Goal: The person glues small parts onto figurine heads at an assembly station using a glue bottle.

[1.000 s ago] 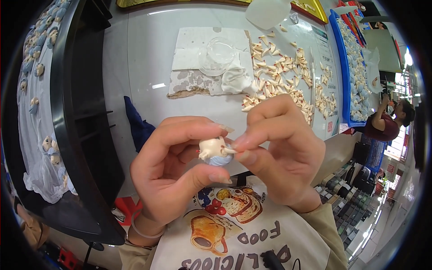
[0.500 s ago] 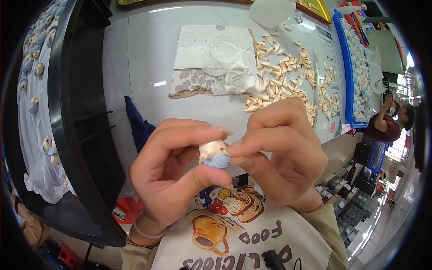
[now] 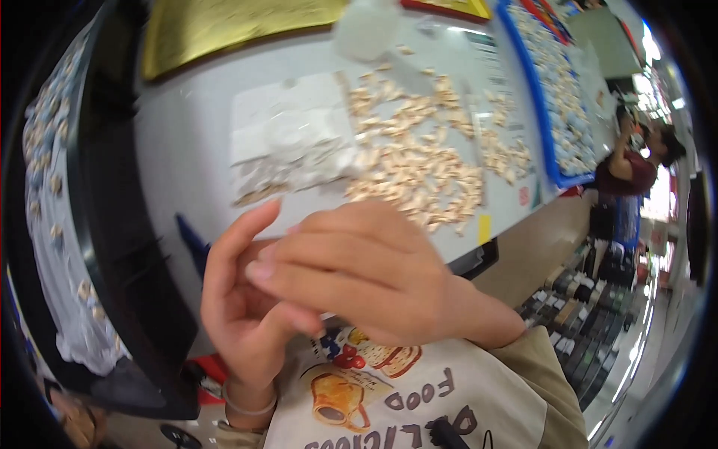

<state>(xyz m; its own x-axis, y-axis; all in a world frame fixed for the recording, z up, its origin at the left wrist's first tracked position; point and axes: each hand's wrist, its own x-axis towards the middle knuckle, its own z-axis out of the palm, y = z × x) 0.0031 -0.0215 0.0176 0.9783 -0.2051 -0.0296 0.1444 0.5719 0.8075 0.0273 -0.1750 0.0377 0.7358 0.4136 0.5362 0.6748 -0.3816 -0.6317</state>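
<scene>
My left hand [image 3: 243, 310] is curled in front of my apron, its index finger and thumb bent round toward the right hand. Across it lies my right hand [image 3: 366, 273], fingers pressed together and tips inside the left hand's grasp. Whatever sits between the hands is hidden behind the right fingers, which are blurred. Past the hands, many small cream cone-shaped pieces [image 3: 419, 176] lie scattered on the white table. Left of them is a worn white board [image 3: 254, 116] with blurred whitish things on it.
A black rack [image 3: 123, 224] stands at left beside a plastic-covered surface [image 3: 56, 277] with small blue-and-cream figures. A gold tray [image 3: 239, 30] sits at the far edge. At right is a blue tray [image 3: 548, 142] full of small pieces; beyond it, another person [image 3: 636, 173].
My right hand has swung left over the left hand, covering the small cream-and-blue figure both were pinching. The view has shifted, bringing more of the gold tray in.
</scene>
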